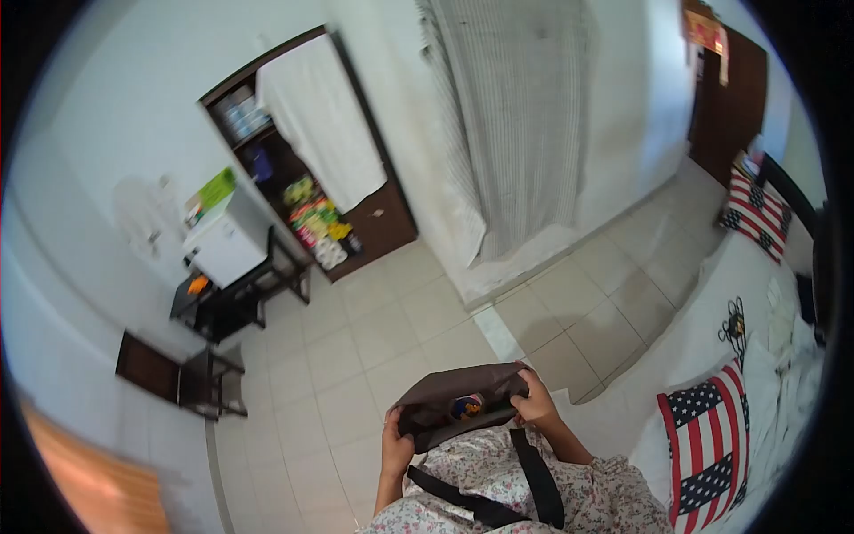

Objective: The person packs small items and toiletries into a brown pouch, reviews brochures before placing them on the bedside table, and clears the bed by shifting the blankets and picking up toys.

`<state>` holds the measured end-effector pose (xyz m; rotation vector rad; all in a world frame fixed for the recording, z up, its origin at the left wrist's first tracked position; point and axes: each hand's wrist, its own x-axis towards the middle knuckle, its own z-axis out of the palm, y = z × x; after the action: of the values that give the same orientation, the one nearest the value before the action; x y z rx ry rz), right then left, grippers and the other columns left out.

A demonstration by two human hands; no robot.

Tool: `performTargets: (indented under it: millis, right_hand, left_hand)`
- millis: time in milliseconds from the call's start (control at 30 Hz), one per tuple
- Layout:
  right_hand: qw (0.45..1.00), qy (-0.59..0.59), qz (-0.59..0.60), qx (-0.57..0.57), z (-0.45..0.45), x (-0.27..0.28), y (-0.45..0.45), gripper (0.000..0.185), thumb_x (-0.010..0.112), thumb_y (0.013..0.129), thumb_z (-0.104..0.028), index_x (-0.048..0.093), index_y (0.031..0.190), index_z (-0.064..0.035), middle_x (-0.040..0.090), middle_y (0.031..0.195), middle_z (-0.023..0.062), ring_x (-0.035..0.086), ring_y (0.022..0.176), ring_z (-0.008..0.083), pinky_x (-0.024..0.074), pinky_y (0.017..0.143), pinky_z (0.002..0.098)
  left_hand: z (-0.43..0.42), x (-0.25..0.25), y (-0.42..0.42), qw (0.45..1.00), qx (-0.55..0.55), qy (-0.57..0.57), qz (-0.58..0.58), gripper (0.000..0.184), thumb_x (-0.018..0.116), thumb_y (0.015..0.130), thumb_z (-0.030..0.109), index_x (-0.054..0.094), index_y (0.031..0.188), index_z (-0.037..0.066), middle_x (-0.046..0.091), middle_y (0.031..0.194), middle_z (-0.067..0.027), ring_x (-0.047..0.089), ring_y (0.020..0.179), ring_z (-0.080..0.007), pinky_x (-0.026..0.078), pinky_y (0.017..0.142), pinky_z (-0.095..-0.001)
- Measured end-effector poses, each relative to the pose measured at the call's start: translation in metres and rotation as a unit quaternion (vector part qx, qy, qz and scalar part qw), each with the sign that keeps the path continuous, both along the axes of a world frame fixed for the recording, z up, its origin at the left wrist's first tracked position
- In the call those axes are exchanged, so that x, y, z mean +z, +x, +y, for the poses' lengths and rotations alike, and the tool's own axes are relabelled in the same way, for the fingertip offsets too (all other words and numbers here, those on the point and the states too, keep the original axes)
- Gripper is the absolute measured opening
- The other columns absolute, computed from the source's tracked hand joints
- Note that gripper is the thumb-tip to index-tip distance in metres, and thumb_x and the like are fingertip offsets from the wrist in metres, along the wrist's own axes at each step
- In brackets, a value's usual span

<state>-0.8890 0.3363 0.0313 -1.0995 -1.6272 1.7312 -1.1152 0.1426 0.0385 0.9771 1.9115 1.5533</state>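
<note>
A dark brown cloth bag (454, 384) is held up in front of my body with its mouth spread wide. My left hand (397, 445) grips the left end of its rim, thumb on the inner side. At the opposite end, my right hand (535, 404) has its fingers closed on the rim. Inside the bag lies a small round item with blue and yellow colours (466, 408); its kind is too small to make out. Two black straps (539, 481) hang from the bag over my floral clothing.
To the right, a bed (627, 409) holds flag-patterned pillows (709, 443) and a black hanger-like object (734, 327). A shelf cabinet (400, 214) with a white cloth (320, 116), a small white fridge (229, 242) and a dark chair (209, 378) stand left. A striped curtain (516, 116) hangs ahead.
</note>
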Motion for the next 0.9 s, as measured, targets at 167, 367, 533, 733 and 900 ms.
performTargets:
  millis: [167,367,533,733,900]
  right_hand:
    - [0.987,0.096,0.031,-0.123,0.064,0.022,-0.005,0.061,0.050,0.076,0.006,0.039,0.135,-0.0009,0.044,0.137,0.0104,0.061,0.061,0.0167,0.0482,0.044,0.0262]
    - [0.958,0.075,-0.005,-0.278,0.123,0.036,0.040,0.057,0.055,0.073,0.001,0.042,0.128,0.0034,0.037,0.146,0.0089,0.064,0.090,0.0260,0.0546,0.072,0.0331]
    - [0.903,0.178,-0.146,-0.363,0.178,-0.039,0.116,0.063,0.055,0.073,-0.001,0.041,0.135,0.0029,0.034,0.148,0.0152,0.046,0.127,0.0294,0.0449,0.099,0.0344]
    - [0.866,0.113,-0.119,-0.471,0.242,0.009,0.192,0.068,0.055,0.072,0.000,0.040,0.138,0.0023,0.031,0.150,0.0192,0.035,0.137,0.0314,0.0303,0.111,0.0322]
    - [0.820,0.121,-0.140,-0.542,0.290,-0.005,0.240,0.068,0.054,0.072,-0.001,0.038,0.138,0.0054,0.031,0.152,0.0098,0.037,0.136,0.0309,0.0369,0.106,0.0333]
  left_hand:
    - [0.130,0.015,-0.045,0.992,-0.126,-0.005,-0.005,0.067,0.037,0.060,-0.018,0.048,0.124,-0.001,0.051,0.122,-0.0152,0.047,0.122,-0.0272,0.032,0.107,-0.0329]
    - [0.295,0.017,-0.023,0.960,-0.281,-0.009,0.003,0.073,0.033,0.057,-0.019,0.048,0.125,0.000,0.051,0.125,-0.0174,0.046,0.124,-0.0291,0.031,0.109,-0.0354]
    - [0.419,-0.006,0.047,0.906,-0.411,0.014,0.097,0.079,0.034,0.058,-0.016,0.043,0.135,0.000,0.048,0.128,-0.0210,0.043,0.128,-0.0340,0.030,0.110,-0.0374]
    - [0.533,0.024,0.152,0.852,-0.520,0.002,0.065,0.080,0.034,0.060,-0.014,0.039,0.138,-0.001,0.045,0.130,-0.0231,0.040,0.129,-0.0371,0.027,0.112,-0.0389]
    - [0.602,0.017,0.222,0.806,-0.578,0.004,0.127,0.080,0.034,0.060,-0.014,0.038,0.139,-0.001,0.044,0.131,-0.0239,0.040,0.130,-0.0381,0.027,0.112,-0.0396]
